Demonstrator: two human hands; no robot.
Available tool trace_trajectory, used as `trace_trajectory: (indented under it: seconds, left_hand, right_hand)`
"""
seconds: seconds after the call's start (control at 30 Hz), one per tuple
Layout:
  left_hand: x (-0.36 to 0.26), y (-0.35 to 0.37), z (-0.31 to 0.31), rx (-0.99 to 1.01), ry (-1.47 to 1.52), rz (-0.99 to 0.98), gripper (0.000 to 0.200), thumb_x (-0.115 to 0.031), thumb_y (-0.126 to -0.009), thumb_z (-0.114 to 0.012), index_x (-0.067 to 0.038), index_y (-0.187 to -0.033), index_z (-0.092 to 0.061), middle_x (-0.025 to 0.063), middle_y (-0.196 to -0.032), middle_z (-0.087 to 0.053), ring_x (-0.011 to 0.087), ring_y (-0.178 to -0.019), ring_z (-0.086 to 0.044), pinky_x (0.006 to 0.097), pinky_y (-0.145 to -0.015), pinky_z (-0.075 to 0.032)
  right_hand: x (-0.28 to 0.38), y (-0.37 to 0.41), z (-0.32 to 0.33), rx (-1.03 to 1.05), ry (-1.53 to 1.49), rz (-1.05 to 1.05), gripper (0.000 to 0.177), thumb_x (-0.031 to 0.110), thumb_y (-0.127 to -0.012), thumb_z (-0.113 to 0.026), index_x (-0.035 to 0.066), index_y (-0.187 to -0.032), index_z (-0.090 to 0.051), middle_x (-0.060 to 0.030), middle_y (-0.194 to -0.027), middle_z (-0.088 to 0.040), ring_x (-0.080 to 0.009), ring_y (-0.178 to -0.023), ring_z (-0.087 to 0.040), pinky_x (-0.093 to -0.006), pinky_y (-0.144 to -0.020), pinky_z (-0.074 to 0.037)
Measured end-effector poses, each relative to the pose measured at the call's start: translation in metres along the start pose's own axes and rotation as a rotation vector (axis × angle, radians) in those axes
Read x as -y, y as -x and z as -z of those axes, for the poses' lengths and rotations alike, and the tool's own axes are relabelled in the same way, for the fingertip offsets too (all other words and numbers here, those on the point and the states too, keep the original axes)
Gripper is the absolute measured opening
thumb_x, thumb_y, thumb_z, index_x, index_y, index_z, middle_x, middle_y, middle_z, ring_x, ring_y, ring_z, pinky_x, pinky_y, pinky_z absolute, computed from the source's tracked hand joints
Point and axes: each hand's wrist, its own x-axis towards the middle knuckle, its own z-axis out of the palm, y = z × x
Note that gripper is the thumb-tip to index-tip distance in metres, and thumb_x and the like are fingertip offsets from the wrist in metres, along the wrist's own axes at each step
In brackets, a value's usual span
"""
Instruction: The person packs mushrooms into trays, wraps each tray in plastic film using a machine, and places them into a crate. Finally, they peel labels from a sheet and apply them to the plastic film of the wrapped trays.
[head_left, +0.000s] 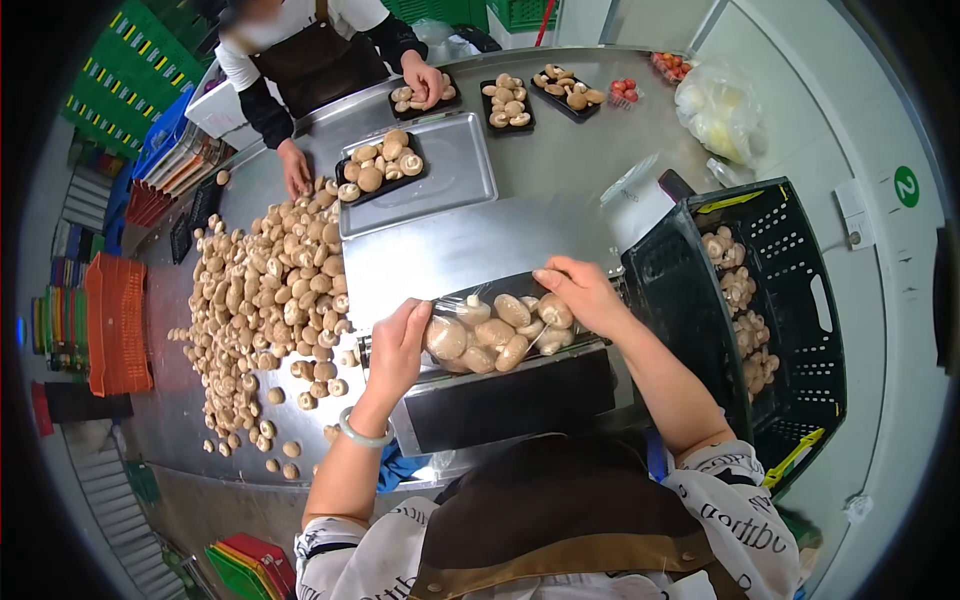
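The film-wrapped mushroom pack (495,335) is between the two hands, at the near side of the surface (560,150), above a black panel (510,405). The left hand (398,350) has its fingers around the pack's left end; the right hand (585,295) grips its far right corner, thumb uppermost.

The pack should be fairly light. Its clear film shines and will likely slip under dry fingers, and the caps beneath probably bruise if pressed, so the firm ends make a better hold than the middle; pulling at the film could tear it.

To the right, the black crate (690,270) stands just beside the right forearm, and its raised wall would have to be cleared. To the left, loose mushrooms (275,270) spread out to the surface's left edge. The roomiest way looks to be forward, over the smooth metal plate (450,255), towards the metal tray (468,160).
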Motion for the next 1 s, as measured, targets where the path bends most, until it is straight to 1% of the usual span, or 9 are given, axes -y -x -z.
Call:
trace_trajectory:
  seconds: [0.2,0.27,0.3,0.33,0.43,0.53,0.57,0.67,1.0]
  left_hand:
    - [0.007,0.072,-0.010,0.148,0.301,0.424,0.037,-0.031,-0.100,-0.049,0.002,-0.088,-0.061,-0.0004,-0.063,-0.048,0.0064,-0.061,-0.041,0.0252,-0.054,-0.035]
    - [0.046,0.087,-0.038,0.111,0.206,0.316,0.036,-0.031,-0.099,-0.050,0.002,-0.089,-0.062,0.0022,-0.064,-0.052,0.0085,-0.061,-0.045,0.0266,-0.055,-0.038]
    - [0.055,0.090,-0.047,0.141,0.181,0.421,0.036,-0.030,-0.098,-0.052,0.003,-0.089,-0.061,0.0061,-0.065,-0.056,0.0120,-0.062,-0.048,0.0297,-0.058,-0.042]
    - [0.072,0.092,-0.062,0.040,0.085,0.193,0.035,-0.029,-0.097,-0.053,0.005,-0.089,-0.061,0.0121,-0.066,-0.058,0.0162,-0.061,-0.050,0.0331,-0.059,-0.044]
    - [0.106,0.091,-0.088,0.031,-0.015,0.187,0.032,-0.026,-0.096,-0.056,0.004,-0.085,-0.058,0.0138,-0.062,-0.052,0.0154,-0.058,-0.044,0.0340,-0.056,-0.040]
    - [0.113,0.099,-0.107,-0.151,-0.149,0.056,0.027,-0.024,-0.094,-0.058,0.002,-0.088,-0.061,0.0193,-0.062,-0.058,0.0252,-0.051,-0.043,0.0368,-0.053,-0.041]
    - [0.110,0.105,-0.104,-0.148,-0.186,0.194,0.025,-0.025,-0.092,-0.060,0.000,-0.091,-0.062,0.0221,-0.078,-0.065,0.0376,-0.069,-0.063,0.0398,-0.061,-0.047]
    - [0.141,0.126,-0.104,-0.260,0.105,0.198,0.016,-0.015,-0.091,-0.061,-0.001,-0.100,-0.057,0.0054,-0.074,-0.059,0.0129,-0.064,-0.053,0.0284,-0.060,-0.043]
    - [0.143,0.135,-0.115,-0.277,0.267,0.103,0.016,-0.007,-0.095,-0.053,-0.005,-0.109,-0.046,-0.0034,-0.072,-0.041,0.0036,-0.062,-0.037,0.0198,-0.053,-0.030]
  right_hand:
    - [-0.021,0.065,-0.014,0.162,-0.232,-0.263,0.041,0.038,-0.092,-0.059,-0.002,-0.080,-0.062,-0.0029,-0.065,-0.055,-0.0103,-0.064,-0.046,-0.0293,-0.060,-0.042]
    - [-0.033,0.084,-0.020,0.173,0.010,-0.268,0.047,0.043,-0.091,-0.058,-0.002,-0.080,-0.061,-0.0084,-0.064,-0.055,-0.0153,-0.062,-0.048,-0.0316,-0.061,-0.043]
    - [-0.057,0.089,-0.027,0.173,0.136,-0.280,0.051,0.047,-0.090,-0.056,-0.003,-0.082,-0.062,-0.0164,-0.068,-0.059,-0.0268,-0.064,-0.056,-0.0371,-0.065,-0.045]
    - [-0.076,0.093,-0.036,0.096,0.161,-0.251,0.051,0.047,-0.090,-0.056,-0.003,-0.082,-0.063,-0.0182,-0.071,-0.060,-0.0305,-0.068,-0.058,-0.0389,-0.067,-0.046]
    - [-0.116,0.104,-0.060,-0.042,0.201,-0.261,0.051,0.047,-0.089,-0.057,-0.004,-0.085,-0.065,-0.0246,-0.082,-0.064,-0.0407,-0.084,-0.063,-0.0444,-0.074,-0.047]
    - [-0.141,0.117,-0.067,-0.154,0.147,-0.356,0.051,0.046,-0.088,-0.060,-0.005,-0.089,-0.062,-0.0247,-0.083,-0.064,-0.0389,-0.081,-0.064,-0.0438,-0.071,-0.048]
    - [-0.147,0.126,-0.067,-0.184,0.121,-0.377,0.049,0.045,-0.088,-0.060,-0.004,-0.090,-0.061,-0.0237,-0.082,-0.065,-0.0378,-0.081,-0.064,-0.0434,-0.071,-0.048]
    - [-0.144,0.144,-0.067,-0.293,0.046,-0.403,0.044,0.041,-0.088,-0.062,-0.003,-0.094,-0.058,-0.0207,-0.081,-0.065,-0.0345,-0.079,-0.065,-0.0420,-0.071,-0.049]
    - [-0.149,0.182,-0.081,-0.601,-0.022,-0.356,0.037,0.028,-0.089,-0.064,0.002,-0.109,-0.047,-0.0109,-0.072,-0.059,-0.0296,-0.068,-0.059,-0.0418,-0.065,-0.046]
